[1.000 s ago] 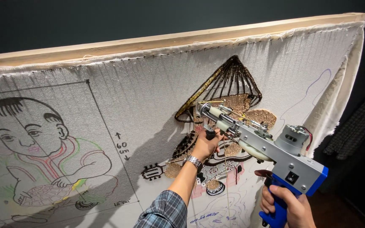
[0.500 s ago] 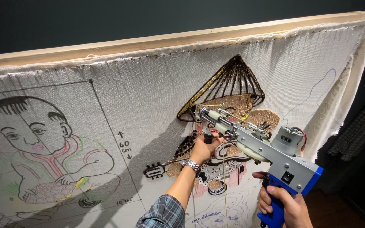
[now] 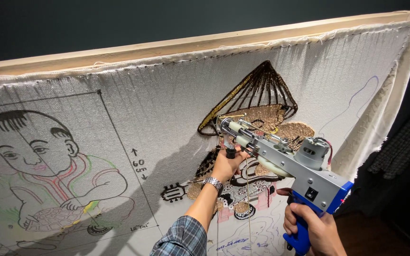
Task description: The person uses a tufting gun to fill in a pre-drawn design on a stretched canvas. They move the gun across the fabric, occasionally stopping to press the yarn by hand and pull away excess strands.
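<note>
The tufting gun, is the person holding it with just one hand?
No, the left hand grips its front handle and the right hand grips the blue rear handle of the tufting gun.

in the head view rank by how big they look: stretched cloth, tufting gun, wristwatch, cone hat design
1. stretched cloth
2. tufting gun, though it is nearest the camera, which enlarges it; the cone hat design looks about alike
3. wristwatch

Tufting gun (image 3: 281, 159) pressed against cloth (image 3: 167, 118) stretched on frame (image 3: 191, 45); left hand (image 3: 228, 163) under front, right hand (image 3: 316, 230) at rear handle; child drawing (image 3: 43, 166) far left.
</note>
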